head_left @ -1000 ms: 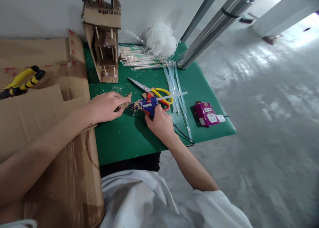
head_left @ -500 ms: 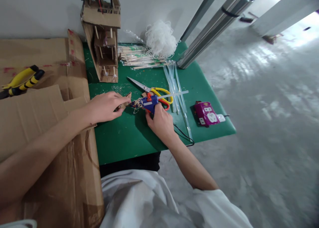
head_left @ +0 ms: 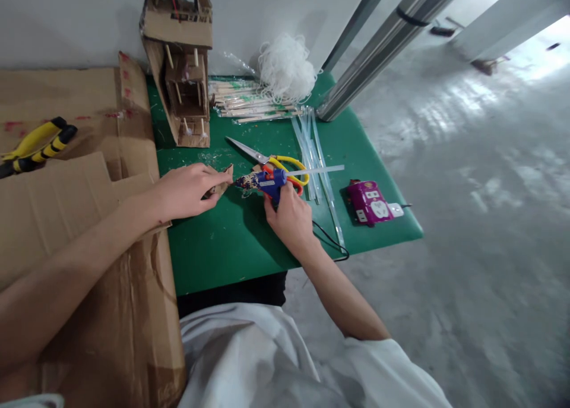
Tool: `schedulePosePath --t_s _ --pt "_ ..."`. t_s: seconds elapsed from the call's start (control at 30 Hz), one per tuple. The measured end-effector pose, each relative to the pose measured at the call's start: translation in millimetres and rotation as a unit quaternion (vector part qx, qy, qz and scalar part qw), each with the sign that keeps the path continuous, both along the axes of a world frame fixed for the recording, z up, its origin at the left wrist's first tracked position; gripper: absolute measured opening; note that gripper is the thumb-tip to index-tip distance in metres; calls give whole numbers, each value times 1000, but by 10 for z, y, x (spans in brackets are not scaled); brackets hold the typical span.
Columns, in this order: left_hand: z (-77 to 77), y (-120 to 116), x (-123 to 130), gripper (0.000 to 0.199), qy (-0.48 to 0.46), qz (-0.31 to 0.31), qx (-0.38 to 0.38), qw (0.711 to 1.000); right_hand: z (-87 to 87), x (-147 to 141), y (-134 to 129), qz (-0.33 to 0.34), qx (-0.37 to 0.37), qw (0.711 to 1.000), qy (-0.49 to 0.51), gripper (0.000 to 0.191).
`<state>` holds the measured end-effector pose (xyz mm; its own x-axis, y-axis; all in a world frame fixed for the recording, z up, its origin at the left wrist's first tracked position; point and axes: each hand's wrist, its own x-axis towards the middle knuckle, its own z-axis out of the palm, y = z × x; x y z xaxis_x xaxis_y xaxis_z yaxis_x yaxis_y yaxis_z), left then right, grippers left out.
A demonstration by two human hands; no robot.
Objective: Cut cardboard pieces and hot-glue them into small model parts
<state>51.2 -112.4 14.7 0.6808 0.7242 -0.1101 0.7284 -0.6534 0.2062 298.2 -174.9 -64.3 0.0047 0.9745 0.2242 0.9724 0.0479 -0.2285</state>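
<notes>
My left hand [head_left: 191, 189] pinches a small cardboard piece [head_left: 224, 185] over the green table [head_left: 214, 247]. My right hand [head_left: 290, 215] is wrapped round the handle of a blue glue gun [head_left: 271, 181]. The gun's nozzle points left, close to the cardboard piece; whether they touch is hard to tell. A clear glue stick [head_left: 327, 170] sticks out of the gun's back. Scissors [head_left: 256, 152] with yellow and orange handles lie just behind the gun, partly hidden by it.
Behind the hands stands a cardboard structure [head_left: 189, 93]. Wrapped wooden sticks [head_left: 249, 104], a white stringy bundle [head_left: 287, 69] and clear glue sticks [head_left: 323, 179] lie farther back. A purple power strip [head_left: 369, 203] is right; pliers [head_left: 38, 146] lie on cardboard [head_left: 53, 206] at left.
My right hand and the glue gun have shifted slightly to the right, away from the cardboard piece. My left hand keeps its pinch in almost the same place.
</notes>
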Motion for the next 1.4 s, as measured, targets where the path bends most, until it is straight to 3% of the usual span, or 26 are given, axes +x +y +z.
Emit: schedulePosePath --t_s 0.8,1.1,1.27,1.4 --pt "4 13 -3 47 -7 -13 -12 1000 47 43 73 -74 -21 995 71 38" --pt "-7 4 -9 47 -6 -7 -5 1000 153 85 103 -103 -44 979 168 44" --pt "-8 8 -14 47 -13 -12 -11 1000 252 217 87 -85 -50 966 239 45" --pt "-15 2 -23 46 -12 -6 -10 1000 357 339 67 -58 -109 939 322 44"
